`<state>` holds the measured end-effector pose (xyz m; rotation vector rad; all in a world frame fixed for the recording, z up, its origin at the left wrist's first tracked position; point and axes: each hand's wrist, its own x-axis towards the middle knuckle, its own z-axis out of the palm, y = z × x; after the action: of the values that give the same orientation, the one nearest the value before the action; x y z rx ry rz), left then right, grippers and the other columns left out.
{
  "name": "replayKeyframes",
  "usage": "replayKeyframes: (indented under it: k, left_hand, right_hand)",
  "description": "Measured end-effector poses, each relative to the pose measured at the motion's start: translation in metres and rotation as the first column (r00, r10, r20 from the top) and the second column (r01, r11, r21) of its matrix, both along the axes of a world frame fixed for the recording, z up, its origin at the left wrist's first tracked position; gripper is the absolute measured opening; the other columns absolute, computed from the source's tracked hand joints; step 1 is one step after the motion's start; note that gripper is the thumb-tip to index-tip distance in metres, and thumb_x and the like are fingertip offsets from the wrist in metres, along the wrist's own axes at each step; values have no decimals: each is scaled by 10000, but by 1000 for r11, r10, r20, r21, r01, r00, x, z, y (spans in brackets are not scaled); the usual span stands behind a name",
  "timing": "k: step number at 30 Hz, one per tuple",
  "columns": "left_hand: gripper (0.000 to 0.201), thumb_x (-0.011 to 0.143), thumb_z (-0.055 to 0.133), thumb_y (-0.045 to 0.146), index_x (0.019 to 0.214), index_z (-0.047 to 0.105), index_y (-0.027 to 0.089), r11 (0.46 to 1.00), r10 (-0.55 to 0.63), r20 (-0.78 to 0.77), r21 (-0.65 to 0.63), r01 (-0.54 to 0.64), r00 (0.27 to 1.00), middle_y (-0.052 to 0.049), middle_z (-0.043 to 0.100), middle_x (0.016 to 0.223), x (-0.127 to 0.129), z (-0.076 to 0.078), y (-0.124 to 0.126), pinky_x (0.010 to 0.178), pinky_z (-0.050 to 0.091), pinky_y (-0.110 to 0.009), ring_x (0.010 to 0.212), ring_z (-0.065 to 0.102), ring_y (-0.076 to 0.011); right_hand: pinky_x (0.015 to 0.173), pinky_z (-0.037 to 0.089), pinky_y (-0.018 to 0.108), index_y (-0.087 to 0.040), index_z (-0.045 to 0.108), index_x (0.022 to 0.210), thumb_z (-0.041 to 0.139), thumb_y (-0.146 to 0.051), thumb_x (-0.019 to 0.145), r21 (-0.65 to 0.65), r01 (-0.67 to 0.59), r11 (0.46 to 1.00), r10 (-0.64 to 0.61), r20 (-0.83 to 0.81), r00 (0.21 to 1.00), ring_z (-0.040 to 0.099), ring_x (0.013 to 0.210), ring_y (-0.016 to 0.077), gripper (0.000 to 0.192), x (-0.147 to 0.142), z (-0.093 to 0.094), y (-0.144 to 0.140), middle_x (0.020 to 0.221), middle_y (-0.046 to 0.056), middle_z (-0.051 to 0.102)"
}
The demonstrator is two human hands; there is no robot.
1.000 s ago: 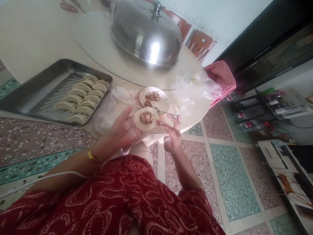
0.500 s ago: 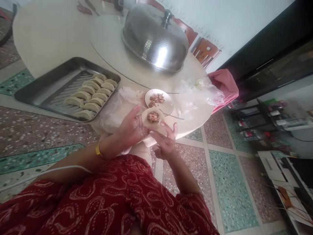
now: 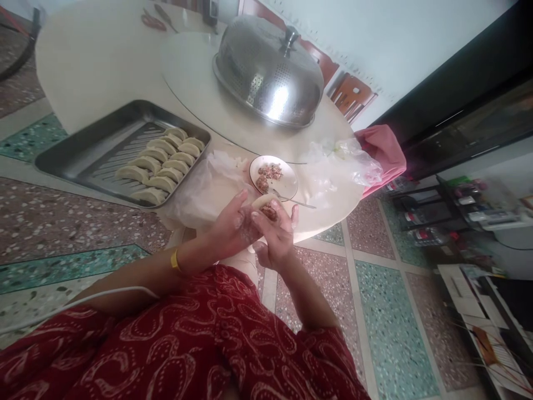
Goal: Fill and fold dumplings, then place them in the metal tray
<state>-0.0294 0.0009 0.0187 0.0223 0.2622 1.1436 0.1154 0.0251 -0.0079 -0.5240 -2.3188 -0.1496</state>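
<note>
1. Head view, the hands: the left hand (image 3: 231, 229) cups a round dumpling wrapper (image 3: 263, 203) with a lump of meat filling (image 3: 270, 211) in its middle. The right hand (image 3: 277, 240) has its fingers (image 3: 266, 221) curled over the near edge of the wrapper, so both hands are closed on the same piece of dough, held in the air just in front of the table edge (image 3: 333, 214).

2. Head view, the step in hand: judging by the edge lifted up around the meat, this looks like the folding stage, with the filling already loaded and the rim not yet pinched shut. The wrapper is partly hidden by the right fingers, so I cannot tell how much of the seam is closed.

3. Head view, what the next move calls for: bringing the two halves of the rim together over the meat and pressing along it, without squeezing filling into the seam.

4. Head view, things about the hands: just beyond them stands a small plate (image 3: 287, 189) with more meat, a spoon (image 3: 300, 202) lying across its near rim. To the left, a metal tray (image 3: 75, 158) holds rows of finished dumplings (image 3: 160, 165). A crumpled plastic bag (image 3: 204, 189) lies between tray and plate. Farther back sits a domed metal cover (image 3: 268, 72).
</note>
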Motion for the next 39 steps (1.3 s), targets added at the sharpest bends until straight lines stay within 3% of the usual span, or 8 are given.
replayKeyframes:
  k: [11, 14, 16, 20, 25, 29, 35, 39]
  left_hand:
    - [607, 1021, 248, 466, 1202, 666, 64, 998, 61, -58, 27, -59, 996, -142, 741, 1022, 4, -5, 0, 956, 496, -334, 1042, 679, -257]
    - [630, 1019, 231, 478, 1224, 648, 53, 999, 46, -46, 26, -44, 998, -155, 736, 1051, 4, -7, 0, 985, 486, -341, 1082, 666, -259]
    - [660, 1014, 216, 503, 1260, 621, 45, 999, 31, -30, 13, -30, 999, -165, 727, 1090, 4, -5, 1, 1023, 468, -363, 1129, 646, -267]
    - [639, 1009, 266, 505, 1332, 573, 48, 1000, 7, -60, -3, -7, 998, -158, 714, 1142, 9, 0, 3, 1079, 424, -353, 1183, 618, -265]
    - [591, 979, 389, 543, 1193, 665, 66, 985, -154, -135, 63, 163, 979, -159, 729, 1086, 24, -11, 5, 933, 503, -327, 984, 683, -258]
    - [597, 992, 349, 553, 1079, 701, 79, 964, -243, -127, 80, 254, 962, -149, 744, 997, 30, -27, 4, 900, 510, -300, 924, 704, -228]
    - [592, 1015, 295, 516, 1215, 660, 95, 966, -238, -143, 66, 249, 961, -122, 752, 976, 28, -32, 5, 945, 498, -307, 1026, 689, -219]
    - [611, 1014, 307, 518, 1202, 656, 54, 982, -185, -115, 15, 188, 976, -155, 740, 1010, 24, -24, 6, 911, 510, -300, 1037, 681, -233]
  right_hand:
    - [1253, 86, 611, -231, 462, 1405, 361, -375, 974, -61, 8, 998, -10, -34, 999, 410, 1429, 278, 466, -9, 1, 2, 1102, 63, 729]
    - [1235, 160, 615, -296, 508, 1350, 303, -381, 989, -21, -22, 1000, 17, -202, 979, 426, 1412, 242, 423, 7, 10, 20, 1125, 42, 698]
    - [1188, 215, 657, -319, 554, 1269, 284, -353, 1001, -84, 84, 993, -103, -258, 961, 420, 1412, 251, 381, 29, 20, 36, 1123, 33, 697]
    - [1068, 402, 588, -283, 562, 1181, 396, -304, 987, -415, 173, 893, -311, -291, 905, 563, 1268, 255, 256, 68, 43, 53, 1022, 31, 718]
    - [806, 563, 381, -291, 518, 1201, 437, -349, 1000, -731, -195, 654, -4, -261, 965, 697, 796, 150, 225, 57, 59, 48, 814, -38, 689]
    - [796, 579, 385, -254, 509, 1241, 383, -508, 1000, -854, -129, 505, 167, -50, 985, 676, 725, 156, 372, 34, 63, 54, 705, -46, 634]
    - [1059, 480, 473, -217, 587, 1184, 262, -615, 985, -728, 68, 682, 146, 228, 963, 623, 1148, 221, 551, 19, 65, 61, 1137, 67, 690]
    - [1159, 355, 555, -227, 581, 1205, 224, -605, 995, -656, 88, 750, 86, 229, 970, 603, 1186, 220, 561, 20, 63, 60, 960, 38, 726]
